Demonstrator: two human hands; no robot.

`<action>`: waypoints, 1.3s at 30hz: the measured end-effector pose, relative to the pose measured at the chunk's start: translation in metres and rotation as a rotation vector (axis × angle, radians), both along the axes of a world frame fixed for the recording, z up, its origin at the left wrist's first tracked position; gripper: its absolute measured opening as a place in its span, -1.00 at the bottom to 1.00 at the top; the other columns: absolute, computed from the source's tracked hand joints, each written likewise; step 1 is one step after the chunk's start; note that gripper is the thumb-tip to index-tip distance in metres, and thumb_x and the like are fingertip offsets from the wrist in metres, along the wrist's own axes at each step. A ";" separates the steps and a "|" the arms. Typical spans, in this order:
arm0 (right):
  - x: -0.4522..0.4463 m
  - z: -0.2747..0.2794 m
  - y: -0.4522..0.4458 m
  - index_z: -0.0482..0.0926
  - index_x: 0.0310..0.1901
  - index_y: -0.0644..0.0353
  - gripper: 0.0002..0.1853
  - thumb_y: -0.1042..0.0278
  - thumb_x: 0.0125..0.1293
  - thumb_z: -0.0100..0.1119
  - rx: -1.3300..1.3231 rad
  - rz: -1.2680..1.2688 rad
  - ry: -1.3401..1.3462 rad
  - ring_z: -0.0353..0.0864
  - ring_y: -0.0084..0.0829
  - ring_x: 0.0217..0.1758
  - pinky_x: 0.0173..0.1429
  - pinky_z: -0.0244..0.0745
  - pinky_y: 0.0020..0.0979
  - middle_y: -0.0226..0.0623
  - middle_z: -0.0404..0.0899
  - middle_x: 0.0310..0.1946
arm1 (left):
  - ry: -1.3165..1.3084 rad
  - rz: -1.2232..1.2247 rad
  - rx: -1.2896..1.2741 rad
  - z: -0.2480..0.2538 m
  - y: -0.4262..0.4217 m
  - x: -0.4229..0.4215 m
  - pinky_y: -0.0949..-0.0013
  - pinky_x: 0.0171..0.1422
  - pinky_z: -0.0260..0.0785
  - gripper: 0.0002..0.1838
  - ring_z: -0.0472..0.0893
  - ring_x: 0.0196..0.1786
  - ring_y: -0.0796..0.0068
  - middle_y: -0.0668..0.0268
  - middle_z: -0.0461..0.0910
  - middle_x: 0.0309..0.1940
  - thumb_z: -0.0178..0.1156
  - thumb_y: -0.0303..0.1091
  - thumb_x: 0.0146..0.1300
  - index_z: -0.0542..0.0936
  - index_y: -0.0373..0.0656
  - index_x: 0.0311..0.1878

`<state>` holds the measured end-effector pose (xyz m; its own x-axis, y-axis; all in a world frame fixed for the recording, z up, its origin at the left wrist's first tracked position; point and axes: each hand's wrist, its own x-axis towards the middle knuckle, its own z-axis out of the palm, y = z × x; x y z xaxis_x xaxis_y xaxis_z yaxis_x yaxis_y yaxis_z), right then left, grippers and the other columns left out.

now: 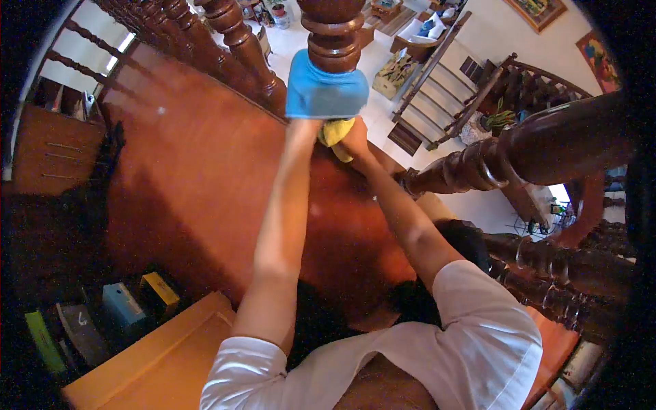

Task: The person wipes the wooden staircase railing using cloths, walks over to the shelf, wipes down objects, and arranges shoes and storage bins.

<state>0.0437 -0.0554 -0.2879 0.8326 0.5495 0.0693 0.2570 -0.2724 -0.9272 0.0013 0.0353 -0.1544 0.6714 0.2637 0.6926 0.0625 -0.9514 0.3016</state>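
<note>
Both my arms reach forward to a dark turned wooden baluster point(333, 37). My right hand point(354, 140) is closed around a yellow cloth point(336, 132) at the baluster's lower part. A smooth light-blue thing point(326, 92) surrounds the post just above the cloth; its kind is blurred. My left hand point(305, 125) meets the lower edge of this blue thing, which hides its fingers, so I cannot tell whether they grip anything.
A row of balusters point(236, 37) runs along the reddish wooden floor point(184, 150). At right, a thick dark post point(547, 147) leans across the view. A plant point(497, 119) and stair railing point(437, 89) show below. Near left stand several binders point(124, 304) beside a wooden panel point(164, 355).
</note>
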 end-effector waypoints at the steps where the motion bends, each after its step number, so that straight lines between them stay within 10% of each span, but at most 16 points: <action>1: 0.005 0.003 -0.003 0.44 -0.10 0.20 -0.54 0.25 -0.06 0.32 -0.037 0.127 0.081 0.51 -0.46 -0.18 -0.06 0.41 -0.36 -0.27 0.55 -0.22 | -0.043 -0.015 -0.054 0.008 0.004 0.000 0.33 -0.34 0.36 -0.79 0.49 -0.43 0.30 0.30 0.49 -0.47 0.17 -0.24 -0.10 0.47 -0.05 -0.35; 6: 0.036 -0.020 -0.012 0.48 -0.14 0.22 -0.53 0.20 -0.11 0.34 0.312 0.392 0.379 0.52 -0.49 -0.19 -0.08 0.43 -0.38 -0.35 0.55 -0.22 | -0.117 -0.044 -0.143 0.023 0.009 0.014 0.31 -0.32 0.37 -0.75 0.49 -0.42 0.26 0.27 0.49 -0.44 0.17 -0.22 -0.09 0.46 -0.07 -0.32; 8: 0.024 -0.037 -0.001 0.45 -0.13 0.20 -0.49 0.06 -0.10 0.25 0.221 0.195 0.063 0.51 -0.09 -0.14 -0.08 0.40 -0.27 -0.05 0.52 -0.23 | -0.093 -0.038 -0.157 -0.007 0.009 0.010 0.30 -0.31 0.37 -0.73 0.50 -0.41 0.25 0.26 0.50 -0.43 0.17 -0.21 -0.09 0.45 -0.09 -0.31; 12: -0.007 -0.041 0.006 0.39 -0.11 0.16 -0.43 0.09 -0.19 0.30 -0.015 -0.161 -0.451 0.37 0.00 -0.12 -0.11 0.29 -0.10 -0.11 0.43 -0.22 | -0.060 -0.013 -0.183 -0.050 0.002 -0.001 0.29 -0.29 0.38 -0.69 0.50 -0.40 0.22 0.25 0.50 -0.42 0.18 -0.19 -0.09 0.44 -0.11 -0.28; 18: -0.010 -0.031 0.015 0.33 -0.06 0.27 -0.33 0.15 -0.25 0.35 -0.039 -0.199 -0.381 0.36 0.00 -0.09 -0.06 0.28 -0.11 -0.06 0.42 -0.18 | -0.187 -0.006 -0.231 0.008 0.005 0.010 0.27 -0.26 0.38 -0.64 0.51 -0.37 0.18 0.22 0.50 -0.39 0.19 -0.15 -0.09 0.43 -0.14 -0.24; 25: -0.015 -0.011 0.025 0.30 0.05 0.25 -0.34 0.13 -0.07 0.31 0.665 -0.081 -0.004 0.42 -0.23 0.02 0.07 0.29 -0.29 -0.12 0.45 -0.12 | -0.294 0.080 -0.247 0.037 -0.023 -0.001 0.25 -0.22 0.39 -0.57 0.52 -0.35 0.14 0.19 0.51 -0.36 0.20 -0.12 -0.09 0.41 -0.18 -0.19; 29: 0.005 -0.042 0.017 0.38 0.01 0.15 -0.41 0.11 -0.08 0.30 0.207 -0.023 -0.396 0.51 -0.27 -0.15 -0.04 0.38 -0.29 -0.17 0.53 -0.21 | -0.219 0.121 -0.164 -0.059 -0.004 0.001 0.22 -0.21 0.39 -0.57 0.52 -0.34 0.10 0.15 0.51 -0.36 0.20 -0.08 -0.11 0.44 -0.17 -0.22; 31: 0.019 -0.096 0.027 0.37 0.02 0.16 -0.40 0.10 -0.07 0.29 0.320 0.024 -0.060 0.51 -0.25 -0.14 -0.03 0.37 -0.30 -0.14 0.53 -0.20 | -0.103 0.143 0.015 -0.136 0.012 0.002 0.17 -0.20 0.38 -0.59 0.51 -0.33 0.06 0.10 0.53 -0.38 0.20 -0.02 -0.14 0.50 -0.12 -0.29; 32: 0.024 -0.111 0.025 0.36 0.03 0.18 -0.39 0.08 -0.06 0.28 0.434 0.066 0.266 0.51 -0.22 -0.13 -0.03 0.37 -0.31 -0.10 0.52 -0.19 | -0.101 0.142 0.004 -0.136 0.009 -0.005 0.17 -0.20 0.38 -0.59 0.51 -0.33 0.06 0.10 0.53 -0.38 0.20 -0.02 -0.14 0.50 -0.12 -0.29; 33: 0.022 -0.081 0.015 0.36 -0.02 0.19 -0.49 0.14 0.02 0.21 0.200 0.106 -0.341 0.50 -0.25 -0.14 -0.08 0.38 -0.29 -0.13 0.52 -0.23 | -0.042 0.050 -0.180 -0.133 0.003 -0.015 0.20 -0.20 0.38 -0.60 0.51 -0.32 0.06 0.10 0.53 -0.39 0.21 -0.03 -0.15 0.50 -0.12 -0.30; 39: 0.012 -0.092 -0.036 0.39 -0.08 0.22 -0.53 0.24 -0.04 0.26 0.073 0.124 -0.196 0.50 -0.28 -0.14 -0.07 0.39 -0.31 -0.18 0.52 -0.22 | 0.014 -0.132 -0.297 -0.164 0.037 -0.032 0.24 -0.25 0.40 -0.70 0.52 -0.35 0.08 0.09 0.53 -0.44 0.19 -0.16 -0.15 0.51 -0.17 -0.39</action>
<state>0.0555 -0.0914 -0.3801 0.7256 0.6345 0.2665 0.4615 -0.1614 -0.8723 -0.0305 0.0722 -0.3185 0.7224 0.3627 0.5887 -0.0493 -0.8222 0.5671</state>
